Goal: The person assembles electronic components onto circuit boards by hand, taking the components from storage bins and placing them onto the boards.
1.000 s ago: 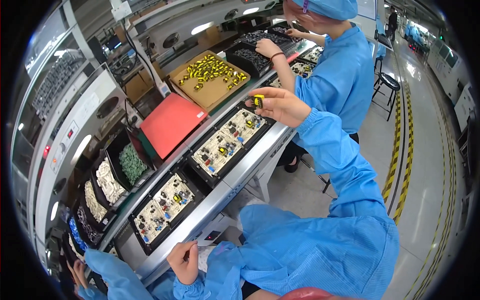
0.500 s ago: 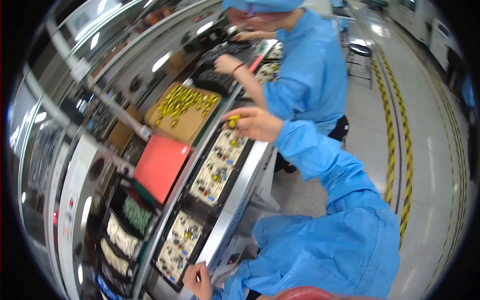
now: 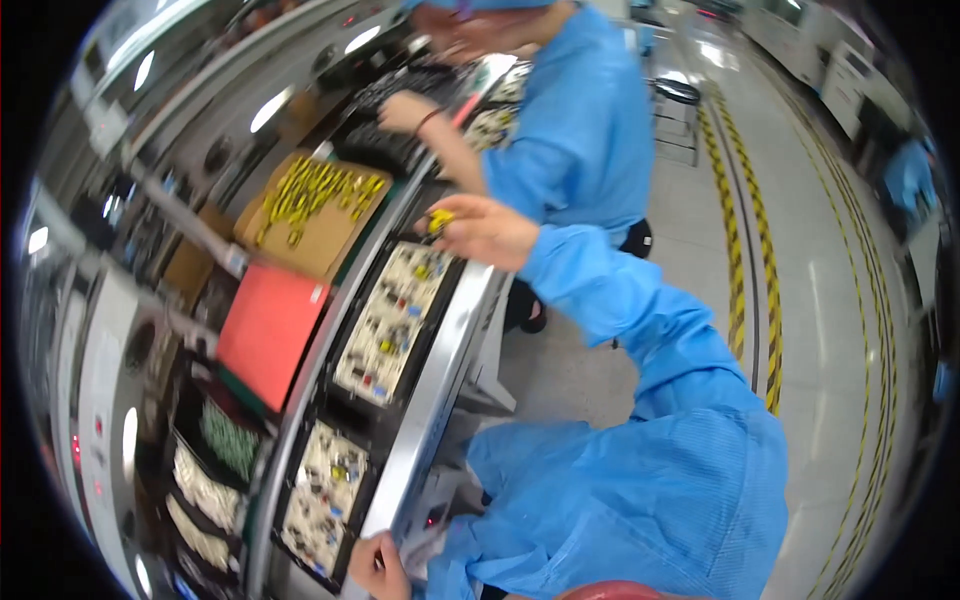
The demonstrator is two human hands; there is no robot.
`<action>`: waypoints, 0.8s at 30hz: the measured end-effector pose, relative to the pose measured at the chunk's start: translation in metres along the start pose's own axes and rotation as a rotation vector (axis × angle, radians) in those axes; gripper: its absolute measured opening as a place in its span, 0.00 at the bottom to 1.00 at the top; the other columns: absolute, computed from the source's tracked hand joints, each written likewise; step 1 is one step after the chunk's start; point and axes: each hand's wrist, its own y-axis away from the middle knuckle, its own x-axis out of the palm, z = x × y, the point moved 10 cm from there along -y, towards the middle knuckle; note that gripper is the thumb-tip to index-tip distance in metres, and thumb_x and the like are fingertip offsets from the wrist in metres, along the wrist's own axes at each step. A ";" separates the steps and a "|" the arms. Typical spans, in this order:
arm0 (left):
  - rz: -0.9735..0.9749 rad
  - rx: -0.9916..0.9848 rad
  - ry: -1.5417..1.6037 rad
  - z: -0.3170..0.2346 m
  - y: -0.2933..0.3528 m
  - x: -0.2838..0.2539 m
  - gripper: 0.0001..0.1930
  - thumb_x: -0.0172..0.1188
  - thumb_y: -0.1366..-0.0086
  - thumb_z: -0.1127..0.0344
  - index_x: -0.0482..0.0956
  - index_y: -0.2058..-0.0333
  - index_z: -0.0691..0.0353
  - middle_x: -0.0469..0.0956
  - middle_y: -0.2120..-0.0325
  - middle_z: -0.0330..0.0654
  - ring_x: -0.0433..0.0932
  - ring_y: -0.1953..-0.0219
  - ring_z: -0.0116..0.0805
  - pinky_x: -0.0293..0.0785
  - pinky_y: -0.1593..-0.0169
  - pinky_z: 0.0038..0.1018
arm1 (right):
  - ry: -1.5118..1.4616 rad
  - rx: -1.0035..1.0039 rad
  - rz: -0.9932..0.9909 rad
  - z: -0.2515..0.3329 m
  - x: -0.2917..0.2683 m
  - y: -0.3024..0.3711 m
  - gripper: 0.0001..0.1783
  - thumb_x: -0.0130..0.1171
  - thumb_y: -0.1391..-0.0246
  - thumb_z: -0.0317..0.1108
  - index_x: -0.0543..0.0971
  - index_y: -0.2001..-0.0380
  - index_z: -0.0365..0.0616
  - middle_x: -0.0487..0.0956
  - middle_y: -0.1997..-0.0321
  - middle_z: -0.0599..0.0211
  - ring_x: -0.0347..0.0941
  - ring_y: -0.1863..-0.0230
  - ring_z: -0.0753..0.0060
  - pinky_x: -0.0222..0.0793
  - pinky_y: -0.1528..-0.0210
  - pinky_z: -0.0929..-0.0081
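Observation:
My right hand reaches out over the line, its thumb and fingers pinching a small yellow electronic component. It hovers just past the far end of a cream circuit board, which lies in a black tray and carries black, blue, red and yellow parts. A second populated board lies nearer to me in its own tray. Beside that board's near end, my left hand rests by the metal rail, fingers curled in; whether anything is inside them is hidden.
Left of the line stand a cardboard tray of yellow components, a red sheet or folder, and dark bins with green and whitish parts. A co-worker in blue works close ahead, one hand over black parts.
The whole view has shifted, so the scene sits further left. My right hand still pinches the yellow component near the board's far end. My left hand stays curled by the rail.

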 end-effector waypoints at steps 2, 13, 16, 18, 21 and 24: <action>-0.120 0.120 0.212 -0.009 -0.007 -0.005 0.04 0.55 0.44 0.74 0.77 0.74 0.68 0.69 0.85 0.39 0.66 0.82 0.25 0.56 0.78 0.21 | 0.049 0.071 -0.033 -0.008 0.003 0.009 0.18 0.54 0.48 0.22 0.71 0.52 0.47 0.73 0.52 0.55 0.72 0.56 0.69 0.69 0.53 0.75; -0.253 -0.079 0.289 0.045 0.028 -0.023 0.03 0.58 0.48 0.78 0.79 0.73 0.68 0.71 0.84 0.41 0.64 0.83 0.26 0.56 0.78 0.22 | 0.112 0.508 0.160 -0.139 0.063 -0.025 0.15 0.53 0.44 0.36 0.69 0.55 0.43 0.72 0.55 0.52 0.71 0.57 0.66 0.68 0.55 0.72; -0.256 -0.021 0.275 0.051 0.033 -0.028 0.05 0.60 0.48 0.77 0.80 0.70 0.67 0.74 0.82 0.42 0.70 0.82 0.29 0.63 0.78 0.21 | 0.373 0.566 0.290 -0.167 0.086 -0.035 0.14 0.54 0.44 0.37 0.69 0.57 0.43 0.73 0.56 0.56 0.72 0.59 0.70 0.70 0.60 0.76; -0.251 -0.093 0.312 0.056 0.037 -0.026 0.05 0.60 0.48 0.77 0.80 0.71 0.67 0.74 0.82 0.41 0.68 0.82 0.26 0.61 0.78 0.21 | 0.480 0.645 0.390 -0.189 0.112 -0.043 0.16 0.55 0.45 0.35 0.69 0.54 0.42 0.74 0.56 0.59 0.73 0.60 0.74 0.71 0.60 0.79; -0.323 -0.157 0.359 0.069 0.049 -0.028 0.04 0.60 0.48 0.76 0.80 0.71 0.67 0.73 0.82 0.40 0.66 0.83 0.23 0.59 0.79 0.19 | 0.667 0.729 0.544 -0.237 0.158 -0.055 0.20 0.56 0.47 0.31 0.70 0.50 0.41 0.74 0.54 0.61 0.74 0.59 0.71 0.71 0.54 0.75; -0.351 -0.152 0.378 0.077 0.060 -0.030 0.04 0.60 0.47 0.76 0.80 0.71 0.68 0.73 0.82 0.40 0.66 0.83 0.23 0.59 0.79 0.19 | 0.741 0.645 0.795 -0.285 0.198 -0.062 0.17 0.56 0.49 0.26 0.73 0.54 0.39 0.74 0.53 0.62 0.73 0.58 0.73 0.69 0.54 0.76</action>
